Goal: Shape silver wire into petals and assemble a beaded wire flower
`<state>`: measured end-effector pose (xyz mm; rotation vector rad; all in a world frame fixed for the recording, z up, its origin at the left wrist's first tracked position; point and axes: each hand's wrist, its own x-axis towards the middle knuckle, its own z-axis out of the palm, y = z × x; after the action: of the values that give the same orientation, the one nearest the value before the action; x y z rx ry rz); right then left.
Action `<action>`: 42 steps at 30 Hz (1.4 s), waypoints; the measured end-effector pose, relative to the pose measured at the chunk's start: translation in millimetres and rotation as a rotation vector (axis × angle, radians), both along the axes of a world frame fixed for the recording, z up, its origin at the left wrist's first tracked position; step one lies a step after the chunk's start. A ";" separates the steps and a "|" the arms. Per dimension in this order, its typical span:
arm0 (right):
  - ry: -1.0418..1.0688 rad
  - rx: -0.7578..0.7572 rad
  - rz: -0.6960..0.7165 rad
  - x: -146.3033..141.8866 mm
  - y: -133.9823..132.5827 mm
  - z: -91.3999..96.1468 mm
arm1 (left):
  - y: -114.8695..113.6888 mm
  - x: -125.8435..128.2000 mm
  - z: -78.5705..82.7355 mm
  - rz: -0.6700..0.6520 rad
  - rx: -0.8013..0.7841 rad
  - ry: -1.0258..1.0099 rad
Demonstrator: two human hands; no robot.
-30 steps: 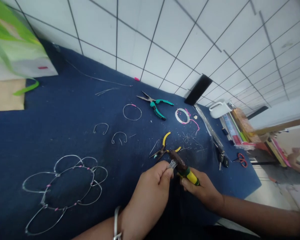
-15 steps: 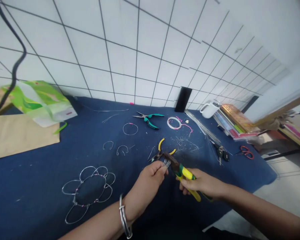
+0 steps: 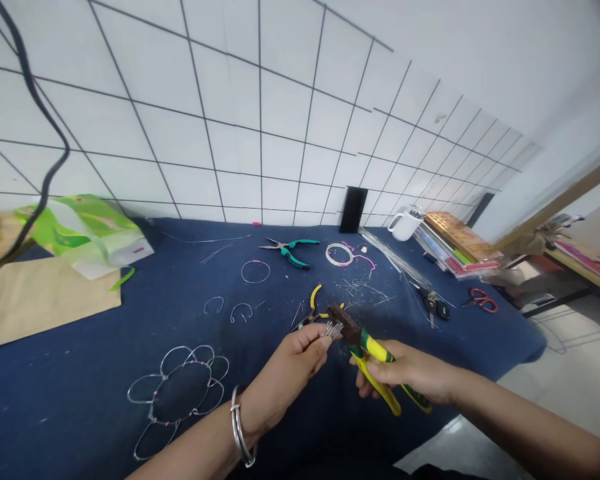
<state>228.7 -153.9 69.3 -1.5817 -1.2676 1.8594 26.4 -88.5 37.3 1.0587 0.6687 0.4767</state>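
My left hand point(image 3: 303, 353) pinches a small bundle of short wire pieces point(image 3: 333, 329) between thumb and fingers. My right hand point(image 3: 387, 369) is wrapped round the yellow-and-green handles of a pair of pliers point(image 3: 375, 347). The rusty jaws sit right beside the free ends of the wires; whether they touch I cannot tell. Just behind the left hand lie small yellow-handled pliers point(image 3: 316, 300), partly hidden. A flower-shaped wire frame point(image 3: 180, 363) with looped petals and pink beads rests on the blue cloth to the left.
Teal-handled long-nose pliers point(image 3: 290, 248), a wire ring point(image 3: 255, 271), curved wires point(image 3: 241, 311) and scattered clippings point(image 3: 363, 290) lie farther back. At right are a white roll point(image 3: 339, 254), long wires point(image 3: 397, 257), a white mug point(image 3: 405, 225), books point(image 3: 457, 247) and red scissors point(image 3: 484, 301).
The handles of the pliers in my right hand have spread apart, and the jaws have shifted slightly off the wires. My left hand still holds the bundle. The whole view has tilted slightly.
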 end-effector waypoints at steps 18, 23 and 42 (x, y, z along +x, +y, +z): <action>0.063 -0.089 -0.228 9.4 -12.5 -34.7 | 5.3 -1.7 -9.6 0.142 0.327 0.080; 0.128 -0.120 -0.365 22.0 -25.7 -47.1 | 8.2 -4.3 -10.6 0.164 0.379 0.108; 0.291 0.309 0.013 -27.8 25.0 1.5 | 23.2 -20.3 11.2 0.290 0.479 0.048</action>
<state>200.9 -129.0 70.9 -1.1024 -1.3532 1.7242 6.2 -65.3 48.5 1.4323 0.7759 0.8958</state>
